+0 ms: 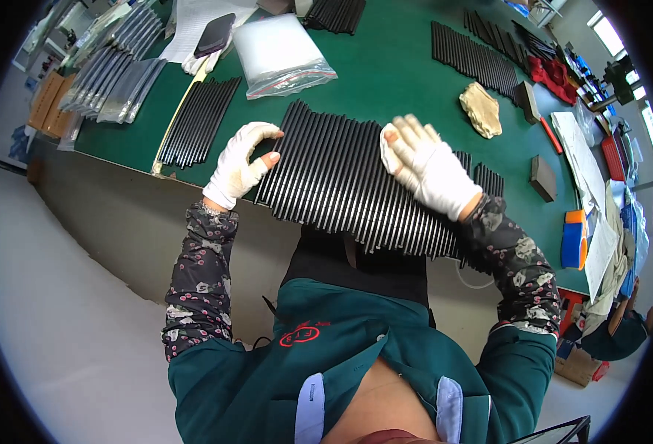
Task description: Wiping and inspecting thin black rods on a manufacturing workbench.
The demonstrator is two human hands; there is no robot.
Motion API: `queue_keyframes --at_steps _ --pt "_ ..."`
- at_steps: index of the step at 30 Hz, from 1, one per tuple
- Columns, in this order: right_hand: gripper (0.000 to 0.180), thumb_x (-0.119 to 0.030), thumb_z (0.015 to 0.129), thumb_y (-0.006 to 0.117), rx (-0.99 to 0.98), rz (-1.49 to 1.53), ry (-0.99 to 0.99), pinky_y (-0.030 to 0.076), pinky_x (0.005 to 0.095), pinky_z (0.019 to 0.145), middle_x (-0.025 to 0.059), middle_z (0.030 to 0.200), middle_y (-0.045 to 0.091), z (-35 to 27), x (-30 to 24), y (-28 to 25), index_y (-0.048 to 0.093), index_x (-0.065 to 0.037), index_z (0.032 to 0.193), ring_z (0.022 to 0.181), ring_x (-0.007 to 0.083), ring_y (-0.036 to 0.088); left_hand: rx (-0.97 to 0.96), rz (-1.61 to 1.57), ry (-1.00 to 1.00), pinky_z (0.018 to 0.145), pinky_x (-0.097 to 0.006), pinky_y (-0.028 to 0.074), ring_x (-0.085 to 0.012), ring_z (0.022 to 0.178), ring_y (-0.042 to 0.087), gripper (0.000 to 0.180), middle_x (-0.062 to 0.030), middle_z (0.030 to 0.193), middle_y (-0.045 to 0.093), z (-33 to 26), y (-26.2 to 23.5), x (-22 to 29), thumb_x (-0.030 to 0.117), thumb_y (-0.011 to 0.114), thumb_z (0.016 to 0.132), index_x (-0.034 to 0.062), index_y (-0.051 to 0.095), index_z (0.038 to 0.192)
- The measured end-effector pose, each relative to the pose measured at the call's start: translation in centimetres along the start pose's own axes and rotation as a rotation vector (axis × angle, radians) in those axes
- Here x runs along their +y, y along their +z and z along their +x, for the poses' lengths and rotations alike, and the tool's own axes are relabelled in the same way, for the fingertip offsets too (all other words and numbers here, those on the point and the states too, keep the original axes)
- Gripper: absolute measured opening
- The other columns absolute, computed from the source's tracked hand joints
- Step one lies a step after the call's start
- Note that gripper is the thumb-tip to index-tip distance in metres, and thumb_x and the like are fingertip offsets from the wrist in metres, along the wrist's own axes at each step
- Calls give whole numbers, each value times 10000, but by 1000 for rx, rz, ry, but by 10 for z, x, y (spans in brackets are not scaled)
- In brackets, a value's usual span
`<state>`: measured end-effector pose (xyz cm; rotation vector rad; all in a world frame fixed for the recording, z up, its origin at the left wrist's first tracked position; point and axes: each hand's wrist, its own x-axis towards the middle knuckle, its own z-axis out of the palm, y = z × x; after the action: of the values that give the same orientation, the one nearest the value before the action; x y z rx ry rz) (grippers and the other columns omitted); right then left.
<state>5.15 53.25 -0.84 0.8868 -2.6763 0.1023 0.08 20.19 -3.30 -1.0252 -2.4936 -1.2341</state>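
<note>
Overall, the head view shows a row (326, 177) of black rods laid side by side on a green table (386, 70); it serves as landmark throughout.

Containers: a clear zip bag (278, 48) lies beyond the row, toward its left end, and holds flat white material of undetermined kind. Well to the left of the row, clear sleeves (130, 81) lie stacked; their dark contents cannot be made out closely. Farther left of the row stand brown cartons (49, 100), contents not visible. Far to the right of the row sits a red basket (613, 157), contents indistinct.

Hands: both are gloved and well apart, with most of the row between them. The left hand (244, 159) is at the row's left end, thumb and forefinger spread, tips beside the outermost rods; contact cannot be confirmed. The right hand (430, 166) lies flat over the row's right part, fingers extended, a white cloth (388, 152) showing at its thumb side.

Nearby, a smaller bundle (201, 122) lies left of the row, and a tan cloth (480, 109) beyond its right end.
</note>
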Motion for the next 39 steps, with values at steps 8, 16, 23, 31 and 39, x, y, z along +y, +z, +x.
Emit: queue_keyframes --at_steps 8,16,23,31,39 --pt "497 -230 898 510 -9 28 -95 380 483 965 187 1298 486 34 -4 13 409 -25 1339 1180 345 486 -34 25 2 908 -335 430 -263 1019 561 468 -123 1068 578 1 -1 5 428 583 876 4 578 1074" --pt "485 -213 883 519 34 -4 -155 403 437 941 154 1263 500 55 -4 19 427 -28 1322 1194 331 482 8 19 14 896 -350 440 -282 1007 568 369 -113 1037 596 0 -1 6 348 603 859 30 591 1046" --pt "517 -271 876 514 -83 431 -431 407 446 940 186 1272 490 67 -48 7 425 -43 1330 1184 357 478 18 -306 -147 980 -347 389 -228 1076 557 626 -127 1115 602 -8 -4 4 550 444 924 -5 523 1200" --pt "552 -249 886 517 -19 415 -561 377 445 987 181 1352 436 73 -57 33 368 -73 1387 1210 342 467 48 -495 -265 999 -378 375 -252 1084 552 987 -178 1178 553 -5 -3 9 772 344 816 -21 302 1402" --pt "503 -191 861 552 -34 551 -584 403 447 944 176 1263 501 87 -78 31 424 -54 1328 1155 333 504 107 -558 -253 943 -342 424 -232 1035 570 1016 -191 1201 519 -6 -1 2 772 354 800 -17 249 1432"
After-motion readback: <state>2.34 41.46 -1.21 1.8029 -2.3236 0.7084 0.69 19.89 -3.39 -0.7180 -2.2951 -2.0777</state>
